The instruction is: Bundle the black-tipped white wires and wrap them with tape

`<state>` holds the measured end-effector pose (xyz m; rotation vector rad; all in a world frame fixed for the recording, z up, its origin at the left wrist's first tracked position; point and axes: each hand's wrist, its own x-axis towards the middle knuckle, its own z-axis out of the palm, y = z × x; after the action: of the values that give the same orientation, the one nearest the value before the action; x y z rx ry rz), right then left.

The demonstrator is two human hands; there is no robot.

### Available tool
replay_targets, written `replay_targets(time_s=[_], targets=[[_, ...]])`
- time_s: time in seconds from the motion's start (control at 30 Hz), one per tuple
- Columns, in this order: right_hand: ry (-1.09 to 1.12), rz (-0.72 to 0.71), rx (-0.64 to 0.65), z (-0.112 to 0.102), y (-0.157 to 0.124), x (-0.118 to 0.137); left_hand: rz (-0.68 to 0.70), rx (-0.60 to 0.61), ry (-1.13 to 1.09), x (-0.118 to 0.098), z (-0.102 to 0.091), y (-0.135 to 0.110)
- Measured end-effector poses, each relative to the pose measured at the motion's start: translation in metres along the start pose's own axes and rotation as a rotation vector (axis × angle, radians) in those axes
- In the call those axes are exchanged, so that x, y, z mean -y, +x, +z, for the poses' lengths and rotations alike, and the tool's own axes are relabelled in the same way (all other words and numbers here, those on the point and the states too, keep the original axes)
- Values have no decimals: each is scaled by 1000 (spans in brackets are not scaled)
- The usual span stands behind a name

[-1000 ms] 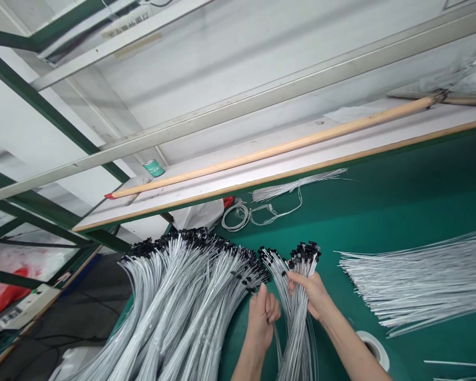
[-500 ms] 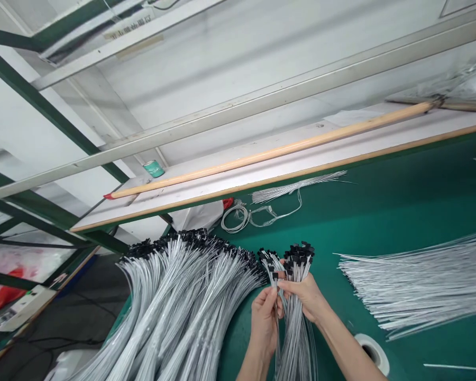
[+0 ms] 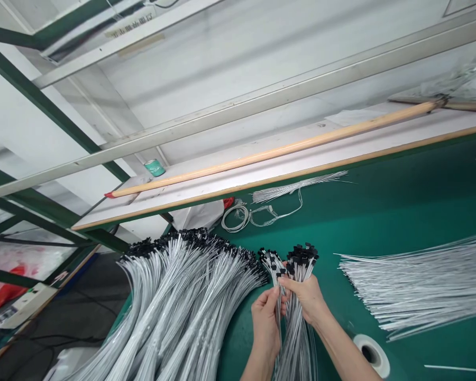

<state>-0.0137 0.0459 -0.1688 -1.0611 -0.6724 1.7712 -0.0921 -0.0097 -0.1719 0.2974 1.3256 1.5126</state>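
Note:
My left hand point(image 3: 265, 324) pinches a thin bundle of white wires point(image 3: 273, 267) tipped with black connectors. My right hand point(image 3: 307, 299) grips a thicker bundle of the same wires point(image 3: 301, 272) just beside it, with the connector ends pointing up and the wire tails hanging down towards me. The two hands nearly touch. A large heap of similar wires point(image 3: 182, 307) lies to the left of my hands on the green work mat point(image 3: 381, 211). A fan of loose, connectorless white wires point(image 3: 416, 283) lies to the right.
A roll of white tape point(image 3: 372, 355) lies at the mat's lower right. Small coiled wires point(image 3: 235, 218) and a thin wire bunch point(image 3: 297, 186) lie at the far edge. Beyond it run a white shelf board point(image 3: 238, 185), a wooden pole point(image 3: 273, 153) and green metal racking point(image 3: 35, 90).
My hands have drawn closer together, and the two wire bundles now stand nearer each other. My left hand has shifted from a closed fist to a pinch on its bundle.

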Motion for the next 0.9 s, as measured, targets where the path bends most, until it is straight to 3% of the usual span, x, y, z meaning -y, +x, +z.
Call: replay_targets(time_s=[0.2,0.4,0.53,0.9], targets=[[33,2,-47,-14,1,-3,-16,-42,69,0,-2,-5],[107,66,69,-27,-2,3,-63,-90,11,-7,-6,-4],[107,-19,129,-22,-2,3,-79,-89,4,-9,-2,-4],[28,25,11,3,-5,7,-81,-67,8,-6,5,-7]])
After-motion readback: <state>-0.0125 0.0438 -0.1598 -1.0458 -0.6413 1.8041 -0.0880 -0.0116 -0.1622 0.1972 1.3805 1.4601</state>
